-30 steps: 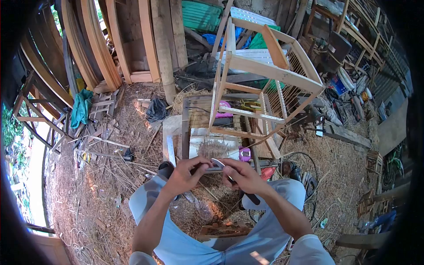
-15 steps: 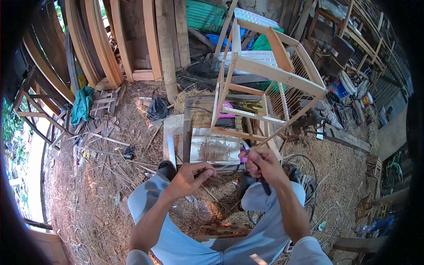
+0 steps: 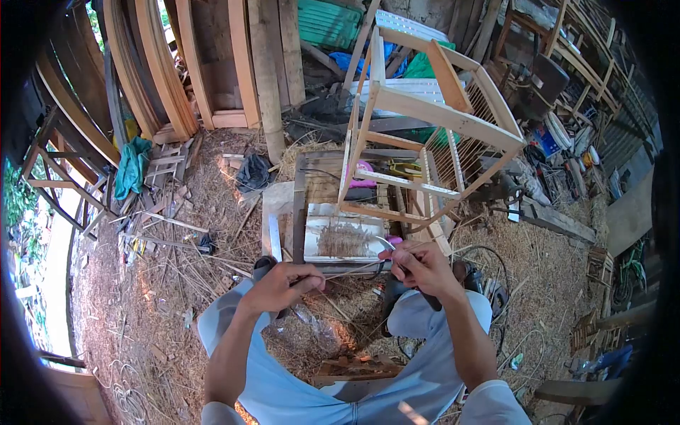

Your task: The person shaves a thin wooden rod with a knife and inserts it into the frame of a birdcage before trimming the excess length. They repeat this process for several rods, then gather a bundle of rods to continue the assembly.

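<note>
My right hand (image 3: 423, 270) is closed round a knife (image 3: 385, 243), its short curved blade pointing up and left past the fingers. Part of a dark handle shows beneath that hand. My left hand (image 3: 285, 287) is pinched closed to the left, above my knee. What looks like a thin pale strip (image 3: 354, 273) stretches between the two hands; its ends are hidden by the fingers. Just beyond them lies a whitish, worn board (image 3: 347, 237) with a rough brown patch, on a low wooden bench frame (image 3: 299, 212).
A pale wooden frame with thin rods (image 3: 446, 120) stands tilted over the bench. A metal ruler-like strip (image 3: 275, 239) lies left of the board. Pink items (image 3: 365, 173) sit within the bench. Shavings and sticks cover the floor; curved timbers (image 3: 163, 78) lean at the back left.
My left hand has moved left and slightly down, widening the gap between my hands. The right hand stays near its place, with the knife blade tipped further left.
</note>
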Action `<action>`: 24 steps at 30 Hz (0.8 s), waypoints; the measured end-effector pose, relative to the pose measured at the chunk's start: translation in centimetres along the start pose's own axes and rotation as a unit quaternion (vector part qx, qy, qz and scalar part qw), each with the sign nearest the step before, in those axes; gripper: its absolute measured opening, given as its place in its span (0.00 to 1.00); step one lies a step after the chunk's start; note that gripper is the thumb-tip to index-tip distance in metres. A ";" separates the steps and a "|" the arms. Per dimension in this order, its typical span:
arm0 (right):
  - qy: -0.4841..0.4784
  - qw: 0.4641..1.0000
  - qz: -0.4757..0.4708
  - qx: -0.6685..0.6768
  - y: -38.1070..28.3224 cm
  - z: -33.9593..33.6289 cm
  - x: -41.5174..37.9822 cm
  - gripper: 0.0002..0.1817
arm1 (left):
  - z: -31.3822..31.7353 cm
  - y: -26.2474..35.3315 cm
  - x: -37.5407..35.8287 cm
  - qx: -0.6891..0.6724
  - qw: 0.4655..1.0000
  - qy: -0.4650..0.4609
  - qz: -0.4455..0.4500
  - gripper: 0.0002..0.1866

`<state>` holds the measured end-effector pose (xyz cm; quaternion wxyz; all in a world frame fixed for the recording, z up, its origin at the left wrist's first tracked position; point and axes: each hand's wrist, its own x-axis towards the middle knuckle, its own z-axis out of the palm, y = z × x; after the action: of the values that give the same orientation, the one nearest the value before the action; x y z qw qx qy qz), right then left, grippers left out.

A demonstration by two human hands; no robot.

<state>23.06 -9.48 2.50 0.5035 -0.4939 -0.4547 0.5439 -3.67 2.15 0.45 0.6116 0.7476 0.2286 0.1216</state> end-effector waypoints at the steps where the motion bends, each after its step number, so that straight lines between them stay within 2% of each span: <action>1: 0.009 1.000 0.009 -0.015 -0.3 0.1 -0.1 0.16 | -0.1 0.0 -0.1 0.001 1.000 -0.001 -0.002 0.09; 3: 0.017 0.999 0.017 -0.030 -0.3 0.1 -0.2 0.15 | -0.3 0.2 -0.1 0.050 0.998 0.010 0.038 0.09; 9: 0.087 0.996 -0.008 -0.004 -0.2 0.8 -0.6 0.14 | -0.3 0.1 0.3 0.076 0.994 0.015 0.081 0.09; 15: 0.129 0.991 -0.028 -0.012 0.2 1.0 -0.4 0.12 | -0.3 0.6 0.0 0.089 0.994 0.025 0.051 0.09; 17: 0.190 0.980 -0.027 -0.048 0.2 1.0 -0.4 0.10 | -0.9 0.1 -0.4 0.100 0.993 0.033 0.043 0.09; 19: 0.359 0.914 -0.156 -0.111 1.7 -4.1 -0.5 0.12 | -2.4 -1.1 -1.7 0.110 0.993 0.039 0.036 0.08; 21: 0.366 0.923 -0.097 0.075 -1.7 -7.3 -2.2 0.13 | -4.3 -2.0 -3.0 0.071 0.990 0.114 0.054 0.07; 22: 0.362 0.924 -0.101 0.073 -1.4 -7.5 -2.1 0.13 | -4.2 -1.9 -2.7 0.072 0.989 0.118 0.058 0.07; 24: 0.217 0.956 -0.119 0.161 0.7 -7.0 -2.5 0.16 | -3.4 -1.4 -2.2 0.111 0.986 0.125 0.001 0.06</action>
<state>29.96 -12.04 1.29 0.7235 -0.4549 -0.2966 0.4261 -7.39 4.20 0.03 0.4915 0.7896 0.3151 0.1888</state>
